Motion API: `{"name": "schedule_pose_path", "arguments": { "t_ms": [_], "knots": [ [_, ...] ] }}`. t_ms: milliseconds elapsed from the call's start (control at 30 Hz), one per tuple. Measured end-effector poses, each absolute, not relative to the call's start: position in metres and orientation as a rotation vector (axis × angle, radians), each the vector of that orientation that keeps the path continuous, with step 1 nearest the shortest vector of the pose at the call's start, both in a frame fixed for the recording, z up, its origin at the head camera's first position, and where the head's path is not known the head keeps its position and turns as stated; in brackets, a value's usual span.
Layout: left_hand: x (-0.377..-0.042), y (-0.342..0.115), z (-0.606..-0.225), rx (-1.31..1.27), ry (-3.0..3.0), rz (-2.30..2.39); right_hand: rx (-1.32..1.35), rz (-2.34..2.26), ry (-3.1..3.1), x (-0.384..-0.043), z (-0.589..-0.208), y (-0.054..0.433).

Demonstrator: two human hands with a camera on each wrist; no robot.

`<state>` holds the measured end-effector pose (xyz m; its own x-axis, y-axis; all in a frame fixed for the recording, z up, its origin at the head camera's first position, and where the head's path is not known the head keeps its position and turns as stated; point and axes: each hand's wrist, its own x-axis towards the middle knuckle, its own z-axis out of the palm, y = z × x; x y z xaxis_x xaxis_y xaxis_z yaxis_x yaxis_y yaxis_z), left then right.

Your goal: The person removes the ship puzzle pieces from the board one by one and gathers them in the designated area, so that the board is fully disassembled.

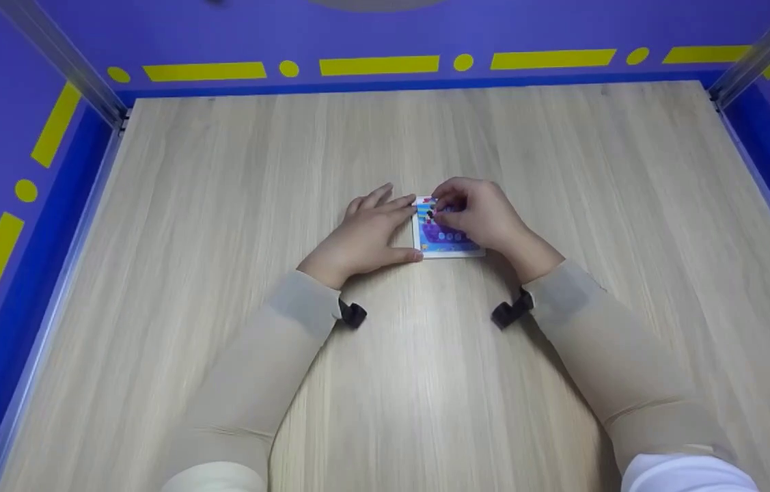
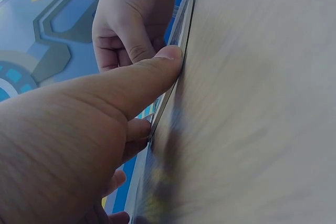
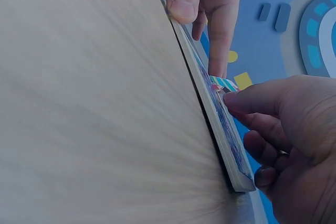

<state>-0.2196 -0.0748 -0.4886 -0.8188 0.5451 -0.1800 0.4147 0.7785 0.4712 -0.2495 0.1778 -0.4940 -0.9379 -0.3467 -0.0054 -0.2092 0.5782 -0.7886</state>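
Note:
A small, flat picture puzzle (image 1: 451, 247) with a white border and a purple and blue design lies on the table. My left hand (image 1: 367, 236) steadies its left side, fingers extended, with the thumb at the near corner and the index fingertip by the far corner. Over the picture, my right hand (image 1: 490, 215) pinches a small striped piece (image 3: 222, 83) between thumb and forefinger. That piece tilts up from the board's surface in the right wrist view. The right hand hides much of the picture's right half.
The light wooden table (image 1: 385, 383) stretches around the puzzle. Blue and purple panels with yellow marks (image 1: 379, 65) stand along its back and sides. Black wrist straps (image 1: 353, 315) stick out beneath both sleeves.

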Motion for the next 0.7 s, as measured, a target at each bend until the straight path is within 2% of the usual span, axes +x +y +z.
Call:
{"name": "schedule_pose_path", "arguments": {
  "t_ms": [300, 700],
  "knots": [
    [-0.220, -0.075, -0.488, 0.730, 2.659, 0.587, -0.411, -1.435, 2.621, -0.254, -0.490, 0.184],
    [-0.218, -0.074, -0.488, 0.733, 2.663, 0.591, -0.141, -1.873, 2.420, -0.268, -0.485, 0.211]
  ]
}}
